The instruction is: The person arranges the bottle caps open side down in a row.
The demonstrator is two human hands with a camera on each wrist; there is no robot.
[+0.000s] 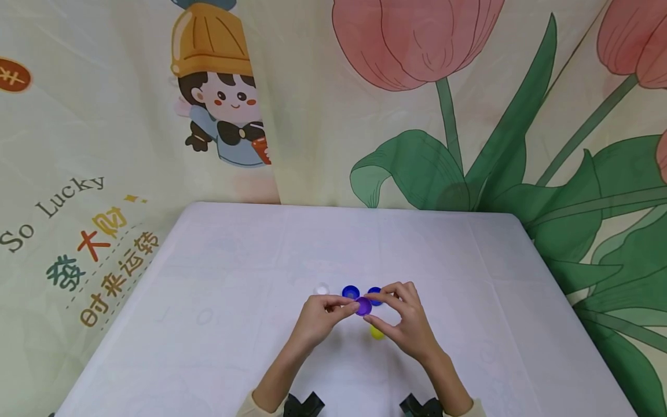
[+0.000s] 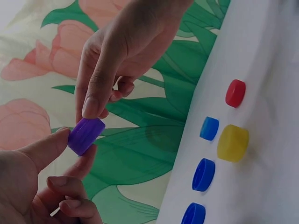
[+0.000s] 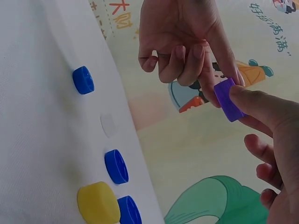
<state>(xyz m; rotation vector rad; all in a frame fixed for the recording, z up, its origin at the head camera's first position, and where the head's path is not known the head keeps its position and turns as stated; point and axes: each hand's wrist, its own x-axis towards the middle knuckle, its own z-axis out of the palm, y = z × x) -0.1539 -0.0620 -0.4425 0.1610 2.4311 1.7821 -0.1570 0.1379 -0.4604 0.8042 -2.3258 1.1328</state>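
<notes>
A purple bottle cap (image 1: 363, 306) is held up between both hands, above the white table. My left hand (image 1: 320, 317) pinches it from the left with thumb and finger. From the other side my right hand (image 1: 409, 324) grips its edge, thumb below and forefinger above in the head view. The right wrist view shows the right thumb flat on the purple cap (image 3: 230, 99), with left fingertips at its upper end. Behind the hands lie two blue caps (image 1: 351, 291) on the table. Partly hidden under the right hand is a yellow cap (image 1: 377, 333).
A clear disc (image 1: 321, 288) lies left of the blue caps. The left wrist view adds a red cap (image 2: 235, 93) and a smaller blue cap (image 2: 209, 128) near the yellow one. Behind the white table (image 1: 250, 243) hangs a printed cloth (image 1: 307, 116).
</notes>
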